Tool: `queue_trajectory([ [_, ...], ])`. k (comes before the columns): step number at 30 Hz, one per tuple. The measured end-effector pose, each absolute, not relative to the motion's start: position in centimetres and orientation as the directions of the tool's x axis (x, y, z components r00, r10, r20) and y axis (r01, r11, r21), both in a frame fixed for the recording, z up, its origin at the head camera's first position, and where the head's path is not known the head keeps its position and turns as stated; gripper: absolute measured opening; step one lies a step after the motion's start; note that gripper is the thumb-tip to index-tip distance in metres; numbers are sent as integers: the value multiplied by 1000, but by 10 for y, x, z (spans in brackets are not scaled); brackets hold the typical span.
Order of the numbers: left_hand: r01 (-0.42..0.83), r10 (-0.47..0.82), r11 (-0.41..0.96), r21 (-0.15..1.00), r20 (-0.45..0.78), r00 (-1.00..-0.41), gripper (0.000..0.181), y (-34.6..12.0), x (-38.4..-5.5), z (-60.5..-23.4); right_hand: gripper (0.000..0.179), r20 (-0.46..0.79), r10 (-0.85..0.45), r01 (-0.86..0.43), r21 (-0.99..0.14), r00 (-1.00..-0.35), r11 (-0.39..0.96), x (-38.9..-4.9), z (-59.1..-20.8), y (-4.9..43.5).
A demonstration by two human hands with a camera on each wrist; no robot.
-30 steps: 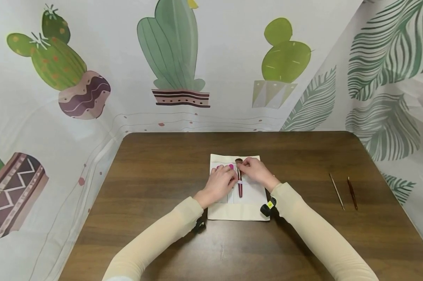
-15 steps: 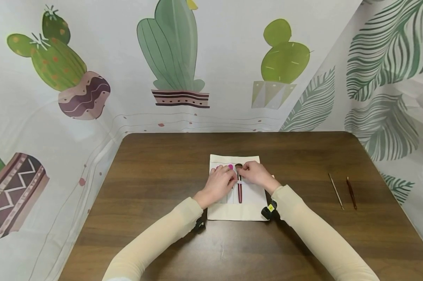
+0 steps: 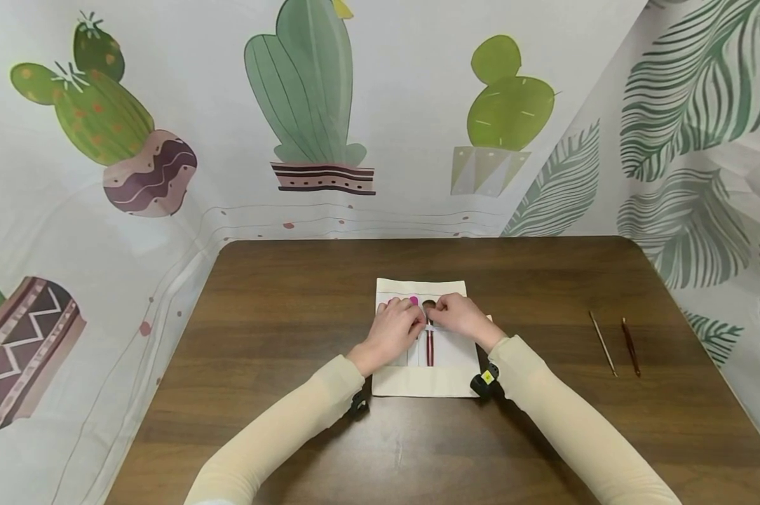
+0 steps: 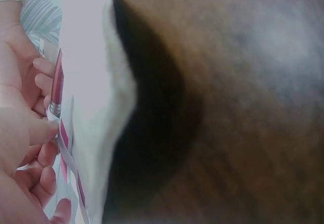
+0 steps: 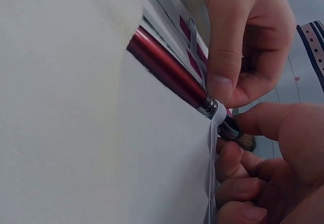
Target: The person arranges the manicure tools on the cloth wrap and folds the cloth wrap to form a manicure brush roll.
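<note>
A makeup brush with a dark red handle lies lengthwise on an opened cream fabric case. Its handle passes through a white elastic loop, and the handle's end meets the edge of the case's lower flap. With thumb and fingers, my right hand pinches the brush close to its dark bristles. My left hand rests on the case just left of the brush, its thumb and fingers pinching the elastic beside the loop, as the left wrist view shows. Magenta items show partly beneath the left fingers.
Two thin tools lie apart at the table's right: a pale slim stick and a reddish-brown one. The brown wooden table meets a cactus-patterned cloth at its far edge.
The right hand has slid the makeup brush toward me through the loop; its bristles sit lower and its handle end has reached the flap edge. My left hand has stayed in place.
</note>
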State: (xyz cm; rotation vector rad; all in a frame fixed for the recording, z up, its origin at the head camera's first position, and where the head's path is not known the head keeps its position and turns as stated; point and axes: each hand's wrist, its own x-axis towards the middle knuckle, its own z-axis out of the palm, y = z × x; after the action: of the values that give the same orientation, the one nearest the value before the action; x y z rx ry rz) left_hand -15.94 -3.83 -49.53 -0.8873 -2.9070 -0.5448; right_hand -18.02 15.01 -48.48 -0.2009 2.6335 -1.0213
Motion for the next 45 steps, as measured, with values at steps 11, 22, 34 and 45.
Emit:
queue_trajectory([
  [11, 546, 527, 776, 316, 151, -837, 10, -38, -160, -496, 37, -252, -261, -31, -661, -932, 749, -179, -482, 150],
  [22, 551, 532, 774, 311, 152, -833, 9, -37, -158, -495, 34, -275, -227, 13, -661, -934, 750, -176, -478, 153],
  [34, 566, 552, 754, 333, 146, -821, 5, -31, -156, -496, 25, -145, -190, -53, -644, -971, 763, -169, -475, 182],
  [45, 586, 576, 752, 302, 132, -807, 8, -24, -153, -495, 23, -82, -133, -55, -613, -988, 788, -149, -471, 235],
])
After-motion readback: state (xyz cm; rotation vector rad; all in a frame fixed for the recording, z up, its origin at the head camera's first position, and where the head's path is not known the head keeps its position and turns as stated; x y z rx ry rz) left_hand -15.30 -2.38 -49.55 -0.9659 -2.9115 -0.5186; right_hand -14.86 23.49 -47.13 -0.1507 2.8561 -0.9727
